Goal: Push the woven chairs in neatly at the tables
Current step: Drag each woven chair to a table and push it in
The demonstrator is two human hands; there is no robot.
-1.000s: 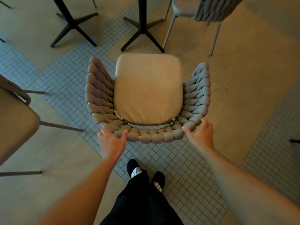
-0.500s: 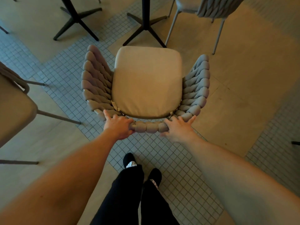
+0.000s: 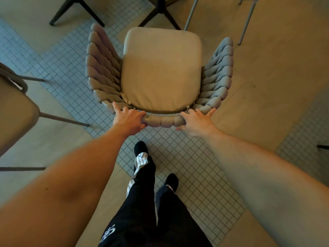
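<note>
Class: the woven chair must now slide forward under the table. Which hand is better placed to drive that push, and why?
The left hand, marginally: its fingers wrap the woven chair's back rail. The right hand lies flatter, fingers spread. Both are needed to push straight toward the table base.

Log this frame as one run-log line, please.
phase: pushing | left hand: grips woven chair back rail | right hand: grips same rail | target: black table base ahead

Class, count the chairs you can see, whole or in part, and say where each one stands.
3. The woven chair at the centre, gripped by both hands; a second chair cut off at the left edge; a third chair at the top right, mostly legs. Others may lie outside the view.
</note>
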